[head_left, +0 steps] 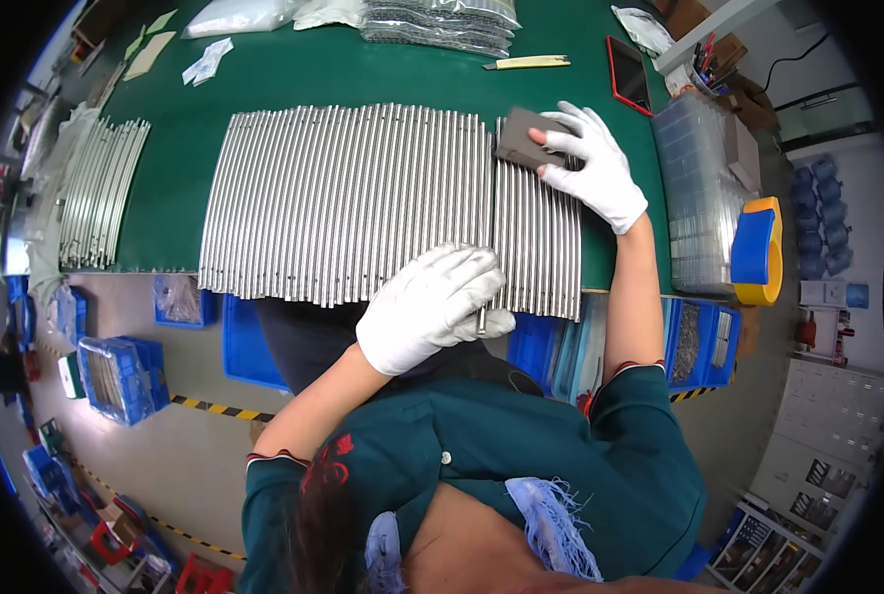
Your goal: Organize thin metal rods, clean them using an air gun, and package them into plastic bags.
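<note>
Green bench bears metal rods at twelve o'clock, packed parallel, probably against rolling; at their two o'clock the right hand grips a grey block atop them, at five the left hand encloses one rod, seemingly steadying it.

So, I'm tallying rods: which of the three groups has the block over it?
The rightmost group, where the right hand holds the block; the middle group and far-left group have none.

No txt, nos. or signs legible — red marks on green shirt too unclear to read.
</note>
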### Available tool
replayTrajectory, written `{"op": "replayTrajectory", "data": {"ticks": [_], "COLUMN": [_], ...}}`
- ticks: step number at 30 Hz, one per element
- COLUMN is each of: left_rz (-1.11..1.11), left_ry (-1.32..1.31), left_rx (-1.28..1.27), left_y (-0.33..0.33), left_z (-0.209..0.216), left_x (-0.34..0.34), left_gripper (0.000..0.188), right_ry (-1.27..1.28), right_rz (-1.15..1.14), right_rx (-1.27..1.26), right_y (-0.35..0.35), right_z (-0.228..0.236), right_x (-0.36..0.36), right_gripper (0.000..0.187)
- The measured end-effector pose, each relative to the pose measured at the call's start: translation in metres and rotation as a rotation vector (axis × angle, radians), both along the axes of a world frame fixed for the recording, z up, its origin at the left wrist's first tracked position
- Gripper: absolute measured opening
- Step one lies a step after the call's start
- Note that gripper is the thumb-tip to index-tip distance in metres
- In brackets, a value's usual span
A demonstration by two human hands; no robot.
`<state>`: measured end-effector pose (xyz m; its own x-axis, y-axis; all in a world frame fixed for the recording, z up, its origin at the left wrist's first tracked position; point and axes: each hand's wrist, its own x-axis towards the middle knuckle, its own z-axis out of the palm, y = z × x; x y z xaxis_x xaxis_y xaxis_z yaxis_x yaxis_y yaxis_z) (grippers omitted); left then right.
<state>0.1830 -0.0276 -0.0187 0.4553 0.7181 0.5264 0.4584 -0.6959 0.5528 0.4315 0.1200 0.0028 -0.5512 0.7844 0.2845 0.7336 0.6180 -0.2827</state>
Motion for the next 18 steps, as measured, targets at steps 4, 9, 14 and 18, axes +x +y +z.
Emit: {"op": "replayTrajectory", "data": {"ticks": [4, 9, 14, 18], "left_rz": [0.045, 0.022, 0.01, -0.005], "left_ry": [0.137, 0.224, 0.204, 0.216], "left_rx": [0.134, 0.158, 0.183, 0.2], "left_y": [0.003, 0.007, 0.005, 0.006], "left_z": [0.02, 0.025, 0.011, 0.012], "left_x": [0.003, 0.004, 0.01, 0.008], "left_gripper": [0.042, 0.045, 0.048, 0.047], "right_ry": [0.566, 0.124, 0.018, -0.013], "right_rz": [-0.216, -0.09, 0.107, 0.107], "right_rx": [-0.171, -0.159, -0.149, -0.144], "right_y": [0.001, 0.006, 0.011, 0.024], "right_z": [-0.003, 0.008, 0.002, 0.001], "right_x": [0.008, -0.003, -0.038, -0.014], "right_gripper": [0.046, 0.047, 0.042, 0.041]}}
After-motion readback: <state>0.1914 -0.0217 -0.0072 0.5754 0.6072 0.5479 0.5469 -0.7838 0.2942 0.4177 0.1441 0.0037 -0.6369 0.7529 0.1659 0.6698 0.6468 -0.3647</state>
